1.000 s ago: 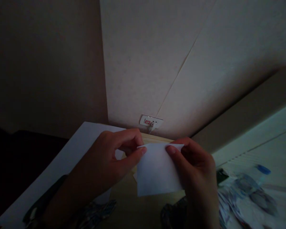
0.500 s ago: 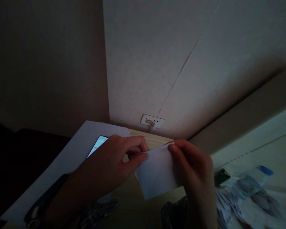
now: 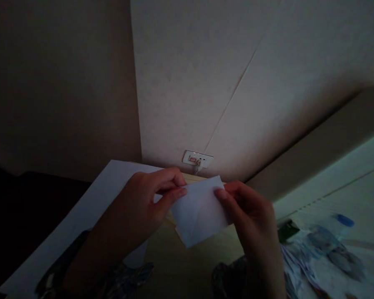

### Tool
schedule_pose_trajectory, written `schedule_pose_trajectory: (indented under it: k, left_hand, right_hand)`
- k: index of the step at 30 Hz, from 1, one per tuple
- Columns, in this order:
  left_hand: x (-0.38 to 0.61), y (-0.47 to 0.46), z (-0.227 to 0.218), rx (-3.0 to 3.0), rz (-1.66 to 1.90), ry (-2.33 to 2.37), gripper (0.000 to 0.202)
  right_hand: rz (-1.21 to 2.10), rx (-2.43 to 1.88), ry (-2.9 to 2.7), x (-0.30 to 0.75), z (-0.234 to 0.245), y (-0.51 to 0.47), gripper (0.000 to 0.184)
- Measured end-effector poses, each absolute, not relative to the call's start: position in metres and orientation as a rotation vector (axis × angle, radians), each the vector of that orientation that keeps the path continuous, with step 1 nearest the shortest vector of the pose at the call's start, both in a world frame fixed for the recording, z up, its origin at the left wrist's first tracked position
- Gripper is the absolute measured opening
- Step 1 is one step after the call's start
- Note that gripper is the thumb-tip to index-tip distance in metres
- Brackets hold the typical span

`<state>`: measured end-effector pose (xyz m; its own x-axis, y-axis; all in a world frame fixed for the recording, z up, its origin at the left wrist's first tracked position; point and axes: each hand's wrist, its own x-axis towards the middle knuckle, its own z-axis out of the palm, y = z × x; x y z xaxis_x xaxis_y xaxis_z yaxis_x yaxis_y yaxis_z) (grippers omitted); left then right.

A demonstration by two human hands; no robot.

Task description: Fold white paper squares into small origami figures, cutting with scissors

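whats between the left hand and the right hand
In the head view, a piece of white paper spans the gap between the left hand and the right hand, pinched by both.

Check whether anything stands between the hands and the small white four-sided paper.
Nothing visible does: the left hand pinches the small white four-sided paper near its upper left, and the right hand holds its right side.

Small white paper piece [image 3: 204,214]; a faint diagonal line across its face; tilted, above the wooden tabletop [image 3: 168,261]
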<state>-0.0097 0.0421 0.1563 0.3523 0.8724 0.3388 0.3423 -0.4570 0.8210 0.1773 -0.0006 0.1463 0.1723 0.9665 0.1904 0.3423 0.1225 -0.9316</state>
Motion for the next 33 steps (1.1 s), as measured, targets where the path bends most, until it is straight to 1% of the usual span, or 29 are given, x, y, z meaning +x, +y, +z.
schedule_pose_trajectory:
  k: [3, 6, 7, 11, 12, 15, 16, 17, 20, 21, 24, 25, 28, 31, 33]
  left_hand:
    - [-0.0113, 0.0430, 0.1552, 1.923, 1.132, 1.089, 0.019]
    - [-0.0111, 0.0434, 0.1549, 1.900, 1.161, 1.093, 0.019]
    - [-0.0110, 0.0435, 0.1550, 1.890, 1.166, 1.102, 0.018]
    - [-0.0132, 0.0442, 0.1544, 1.861, 1.183, 1.119, 0.017]
    - [-0.0141, 0.0446, 0.1539, 1.853, 1.187, 1.111, 0.016]
    - [-0.0160, 0.0461, 0.1524, 1.822, 1.193, 1.091, 0.016]
    - [-0.0164, 0.0464, 0.1522, 1.815, 1.195, 1.094, 0.016]
    - [-0.0166, 0.0466, 0.1522, 1.809, 1.201, 1.101, 0.015]
    - [-0.0174, 0.0459, 0.1540, 1.798, 1.223, 1.099, 0.015]
    - [-0.0178, 0.0453, 0.1551, 1.794, 1.227, 1.083, 0.015]
    - [-0.0183, 0.0439, 0.1585, 1.775, 1.202, 1.035, 0.015]
    - [-0.0184, 0.0438, 0.1594, 1.766, 1.196, 1.024, 0.015]
    - [-0.0181, 0.0447, 0.1606, 1.723, 1.198, 0.998, 0.016]
    - [-0.0177, 0.0454, 0.1601, 1.697, 1.191, 1.005, 0.016]
    - [-0.0173, 0.0453, 0.1591, 1.678, 1.192, 0.999, 0.016]
  right_hand:
    - [0.806, -1.394, -1.391, 0.1791, 0.1479, 0.0001, 0.021]
    - [0.754, -1.432, -1.380, 0.1806, 0.1495, 0.0000, 0.034]
    - [0.742, -1.430, -1.379, 0.1810, 0.1499, -0.0003, 0.035]
    - [0.830, -1.372, -1.394, 0.1827, 0.1498, -0.0023, 0.030]
    - [0.829, -1.391, -1.398, 0.1829, 0.1495, -0.0030, 0.032]
    - [0.719, -1.454, -1.398, 0.1825, 0.1487, -0.0044, 0.044]
    - [0.698, -1.446, -1.394, 0.1821, 0.1487, -0.0045, 0.044]
    - [0.702, -1.422, -1.394, 0.1815, 0.1487, -0.0043, 0.040]
    - [0.786, -1.355, -1.389, 0.1799, 0.1493, -0.0025, 0.021]
    - [0.804, -1.345, -1.382, 0.1796, 0.1496, -0.0019, 0.018]
    - [0.793, -1.321, -1.327, 0.1790, 0.1504, -0.0007, 0.022]
    - [0.789, -1.305, -1.302, 0.1789, 0.1507, -0.0006, 0.021]
    - [0.854, -1.270, -1.254, 0.1779, 0.1504, -0.0005, 0.008]
    - [0.915, -1.235, -1.228, 0.1755, 0.1473, 0.0003, 0.009]
    - [0.844, -1.169, -1.178, 0.1736, 0.1441, 0.0008, 0.009]
